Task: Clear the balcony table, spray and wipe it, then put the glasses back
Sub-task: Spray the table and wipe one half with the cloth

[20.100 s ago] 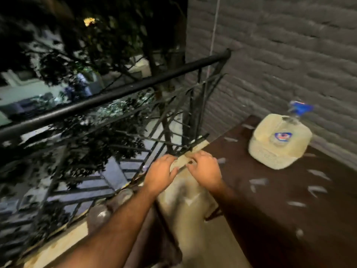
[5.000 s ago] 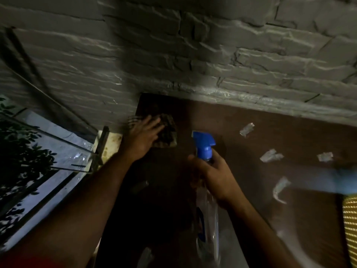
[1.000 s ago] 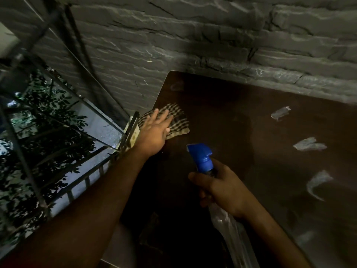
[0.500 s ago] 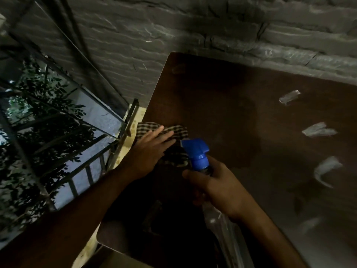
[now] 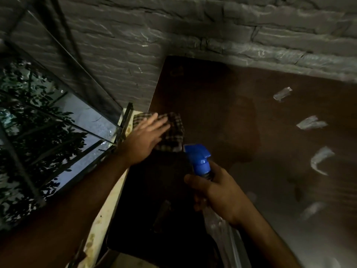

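Dim balcony at night; grey brick wall (image 5: 135, 45) behind, metal railing (image 5: 123, 122) to the left with foliage beyond. Brown table (image 5: 222, 97) stands against the wall, its left edge close to the railing. Pale scraps or smears (image 5: 311, 122) dot the right half of the top; what they are cannot be told. No glasses in view. Left hand (image 5: 144, 141) lies flat on a checked cloth (image 5: 173, 132) at the table's left edge, fingers straight and slightly spread, pressing the cloth to the wood; motion blur on the fingertips. Right hand (image 5: 216, 192) is curled round the neck of a spray bottle (image 5: 200, 161), blue nozzle pointing toward the cloth, clear body running down toward the near edge; whether a finger sits on the trigger cannot be told. Judgement: step in hand is the wipe, with the surface apparently cleared. To do it well, keep the palm flat for even pressure, work in overlapping passes from the left edge toward the right half where the scraps remain, and re-spray ahead of the cloth, not onto the hand. Care at the left edge: the cloth could slip over toward the railing.
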A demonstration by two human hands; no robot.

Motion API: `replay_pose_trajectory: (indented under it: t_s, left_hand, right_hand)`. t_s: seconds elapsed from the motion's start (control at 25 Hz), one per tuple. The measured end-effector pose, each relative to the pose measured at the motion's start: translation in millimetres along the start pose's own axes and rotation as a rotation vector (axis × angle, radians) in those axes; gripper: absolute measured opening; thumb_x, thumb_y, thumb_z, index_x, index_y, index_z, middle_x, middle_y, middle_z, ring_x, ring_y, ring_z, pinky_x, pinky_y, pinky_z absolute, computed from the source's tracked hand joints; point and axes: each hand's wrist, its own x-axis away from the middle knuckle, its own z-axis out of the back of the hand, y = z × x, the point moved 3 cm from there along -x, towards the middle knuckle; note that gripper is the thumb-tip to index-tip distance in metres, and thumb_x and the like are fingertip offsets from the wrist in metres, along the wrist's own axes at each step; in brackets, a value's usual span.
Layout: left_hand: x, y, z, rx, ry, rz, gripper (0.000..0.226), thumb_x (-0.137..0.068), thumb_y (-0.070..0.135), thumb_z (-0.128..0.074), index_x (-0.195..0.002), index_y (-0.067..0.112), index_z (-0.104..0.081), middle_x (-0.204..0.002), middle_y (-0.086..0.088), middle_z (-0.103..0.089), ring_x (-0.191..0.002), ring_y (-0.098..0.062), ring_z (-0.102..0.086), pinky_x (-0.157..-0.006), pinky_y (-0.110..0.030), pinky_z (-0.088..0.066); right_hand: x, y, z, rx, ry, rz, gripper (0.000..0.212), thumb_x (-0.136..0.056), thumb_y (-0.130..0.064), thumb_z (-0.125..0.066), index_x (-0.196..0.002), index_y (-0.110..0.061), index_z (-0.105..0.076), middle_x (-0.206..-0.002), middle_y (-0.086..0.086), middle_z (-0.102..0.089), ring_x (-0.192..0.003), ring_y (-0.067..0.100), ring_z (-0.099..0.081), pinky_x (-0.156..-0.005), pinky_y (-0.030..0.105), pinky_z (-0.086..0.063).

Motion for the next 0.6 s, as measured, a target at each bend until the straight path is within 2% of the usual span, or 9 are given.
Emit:
replay_pose_trajectory:
  t_s: [0.08, 0.12, 0.24, 0.28, 0.36, 0.44, 0.52, 0.6]
  left_hand:
    - [-35.7, 10.3, 8.7, -0.074, -0.019, 0.169, 0.048, -0.098, 0.03, -0.033, -0.146, 0.024, -0.034, -0.157, 0.003, -0.024, -0.147, -0.023, -0.01, -0.116, -0.05, -0.018]
    - [-41.7, 26.2, 0.9, -0.116, -0.058, 0.169, 0.048, -0.099, 0.028, -0.036, -0.147, 0.025, -0.031, -0.158, 0.004, -0.021, -0.147, -0.023, -0.007, -0.117, -0.049, -0.017]
    - [0.9, 61.5, -25.6, -0.106, -0.122, -0.16, 0.048, -0.096, 0.025, -0.039, -0.144, 0.026, -0.036, -0.157, 0.005, -0.025, -0.147, -0.022, -0.009, -0.116, -0.047, -0.02]
    - [14.8, 50.5, -21.5, -0.083, -0.099, -0.19, 0.047, -0.096, 0.026, -0.038, -0.143, 0.025, -0.038, -0.155, 0.005, -0.028, -0.147, -0.02, -0.012, -0.115, -0.046, -0.022]
    - [5.0, 21.0, -3.1, -0.04, -0.009, -0.072, 0.046, -0.097, 0.027, -0.037, -0.143, 0.024, -0.039, -0.155, 0.004, -0.03, -0.146, -0.02, -0.015, -0.114, -0.049, -0.024]
    - [-23.4, 8.8, 6.8, -0.025, -0.049, 0.068, 0.047, -0.099, 0.024, -0.039, -0.146, 0.024, -0.034, -0.157, 0.004, -0.024, -0.147, -0.02, -0.009, -0.116, -0.049, -0.018]
    - [-37.1, 14.8, 9.3, 0.022, -0.097, 0.106, 0.049, -0.1, 0.021, -0.04, -0.148, 0.025, -0.029, -0.159, 0.007, -0.017, -0.148, -0.016, -0.001, -0.12, -0.042, -0.007]
    - [-34.9, 19.2, 8.6, 0.067, -0.097, 0.094, 0.049, -0.101, 0.021, -0.04, -0.148, 0.026, -0.028, -0.159, 0.009, -0.014, -0.147, -0.014, 0.003, -0.119, -0.037, -0.002]
  right_hand:
    - [-3.2, 1.0, -5.8, -0.007, 0.054, -0.005, 0.026, -0.082, -0.018, -0.073, -0.105, -0.016, -0.06, -0.066, 0.006, -0.061, -0.053, 0.021, -0.058, -0.054, 0.037, -0.052]
    - [-5.0, 0.9, -7.6, -0.032, 0.072, -0.008, 0.028, -0.082, -0.019, -0.074, -0.106, -0.016, -0.06, -0.068, 0.006, -0.062, -0.052, 0.019, -0.059, -0.054, 0.035, -0.051]
    - [3.4, 1.3, -10.4, -0.069, 0.06, 0.009, 0.028, -0.084, -0.016, -0.071, -0.109, -0.014, -0.059, -0.067, 0.005, -0.062, -0.051, 0.016, -0.058, -0.051, 0.031, -0.049]
    - [9.6, 4.8, -11.4, -0.064, 0.054, 0.001, 0.027, -0.084, -0.016, -0.072, -0.107, -0.013, -0.059, -0.066, 0.006, -0.061, -0.05, 0.016, -0.057, -0.05, 0.031, -0.048]
    - [20.8, 14.5, -17.3, 0.0, 0.025, -0.042, 0.034, -0.075, -0.026, -0.075, -0.102, -0.013, -0.06, -0.062, 0.007, -0.059, -0.048, 0.019, -0.055, -0.05, 0.036, -0.048]
    - [22.8, 29.3, -25.3, 0.159, -0.001, -0.066, 0.042, -0.064, -0.042, -0.074, -0.098, -0.021, -0.062, -0.061, 0.004, -0.063, -0.052, 0.024, -0.06, -0.057, 0.045, -0.053]
    - [25.1, 38.8, -32.9, 0.312, -0.03, -0.034, 0.045, -0.061, -0.054, -0.069, -0.095, -0.024, -0.063, -0.069, 0.004, -0.069, -0.062, 0.025, -0.066, -0.067, 0.05, -0.057]
    - [32.1, 44.3, -40.6, 0.345, -0.075, -0.028, 0.043, -0.061, -0.057, -0.066, -0.092, -0.027, -0.063, -0.075, 0.001, -0.071, -0.067, 0.02, -0.068, -0.073, 0.047, -0.057]
